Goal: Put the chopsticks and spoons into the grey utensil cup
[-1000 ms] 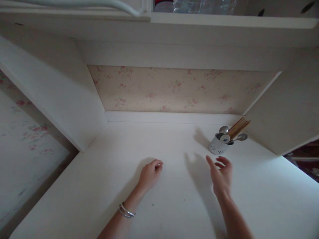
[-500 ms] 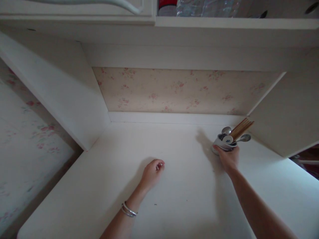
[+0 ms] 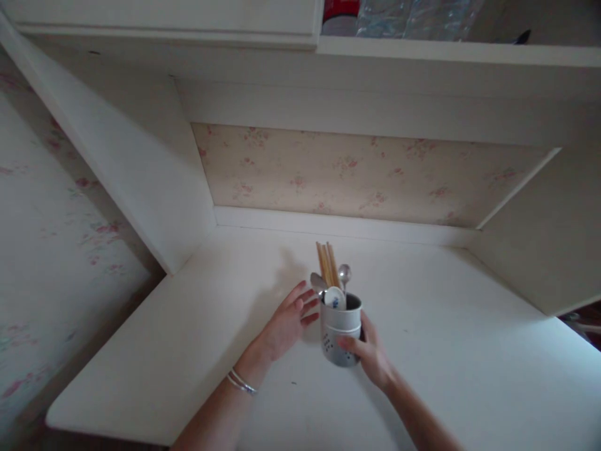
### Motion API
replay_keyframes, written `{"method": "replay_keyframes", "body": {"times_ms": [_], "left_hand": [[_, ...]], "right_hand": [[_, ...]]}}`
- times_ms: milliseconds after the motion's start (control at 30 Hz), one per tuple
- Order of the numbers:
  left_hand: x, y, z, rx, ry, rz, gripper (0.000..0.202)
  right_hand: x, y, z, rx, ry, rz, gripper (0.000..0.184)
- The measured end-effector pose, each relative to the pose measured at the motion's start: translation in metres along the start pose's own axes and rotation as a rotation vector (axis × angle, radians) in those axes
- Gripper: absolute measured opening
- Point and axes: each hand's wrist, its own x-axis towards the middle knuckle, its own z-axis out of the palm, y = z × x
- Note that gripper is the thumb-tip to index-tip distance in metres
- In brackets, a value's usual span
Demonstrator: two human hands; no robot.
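My right hand point(image 3: 369, 351) is wrapped round a silvery metal utensil holder point(image 3: 341, 335) with small holes in its lower wall, its thumb across the front. Wooden chopsticks point(image 3: 328, 264) stick up out of it. Beside them are a metal spoon point(image 3: 344, 274), a second metal spoon point(image 3: 318, 283) leaning left, and a white spoon with a blue mark point(image 3: 335, 299). To the holder's left, my left hand point(image 3: 291, 319) is open, its spread fingers close to the wall; whether they touch it I cannot tell. Two bracelets point(image 3: 241, 381) circle the left wrist.
A white counter point(image 3: 436, 357) spreads beneath my hands, with a small dark speck near the front. White side panels point(image 3: 126, 163) and a floral back wall point(image 3: 338, 175) enclose it. Overhead, a cabinet shelf point(image 3: 422, 52) holds clear plastic bottles point(image 3: 404, 19) and a red item point(image 3: 341, 9).
My right hand has brought the utensil holder from the counter's back right to the middle, nearer to me. The left hand has uncurled its fingers beside it. The view has shifted slightly.
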Motion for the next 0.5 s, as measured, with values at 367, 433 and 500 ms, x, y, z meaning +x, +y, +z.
{"method": "replay_keyframes", "body": {"times_ms": [367,433,500], "left_hand": [[0.006,0.007,-0.006,-0.379,0.301,0.004,0.033],[0.010,0.010,-0.009,-0.436,0.347,-0.002,0.025],[0.014,0.014,-0.014,-0.498,0.410,0.020,0.021]], "right_hand": [[-0.001,-0.010,0.040,0.557,-0.487,0.631,0.052],[-0.002,-0.005,0.033,0.573,-0.524,0.644,0.053],[-0.003,0.001,0.025,0.592,-0.577,0.655,0.054]]}}
